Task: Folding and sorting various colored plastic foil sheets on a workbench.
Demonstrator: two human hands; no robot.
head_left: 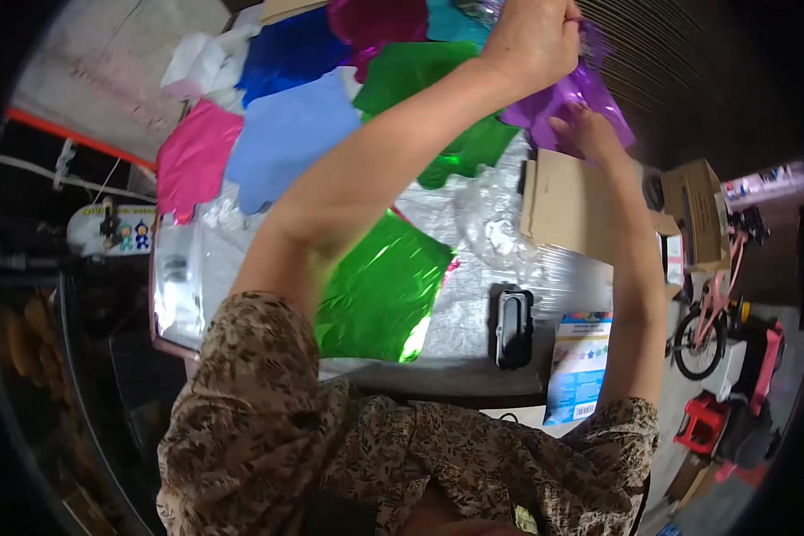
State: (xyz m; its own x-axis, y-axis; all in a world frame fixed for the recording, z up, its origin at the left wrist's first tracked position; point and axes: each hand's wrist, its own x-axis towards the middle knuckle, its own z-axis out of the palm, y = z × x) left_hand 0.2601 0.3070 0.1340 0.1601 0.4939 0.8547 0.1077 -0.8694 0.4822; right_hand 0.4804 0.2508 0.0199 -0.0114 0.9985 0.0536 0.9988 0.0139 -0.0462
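My left hand [534,52] reaches across to the far right of the table, its fingers curled closed on the upper edge of a flat, shiny purple foil balloon [606,94]. Lower on the same balloon lies my right hand [591,134], fingers apart against the foil. Beside them spreads a green foil balloon [411,76], partly behind my left forearm. Another green foil balloon [380,299] lies near the front, with a bit of pink under its edge. Light blue [286,129], dark blue [295,52] and pink [196,156] foil balloons lie flat at the left.
A flat cardboard piece [567,201] and crumpled clear plastic [491,223] lie below my right hand. Near the front edge are a black-rimmed metal case [513,326] and a blue printed package [581,366]. A pink bicycle [710,313] and cardboard box [695,210] stand at right.
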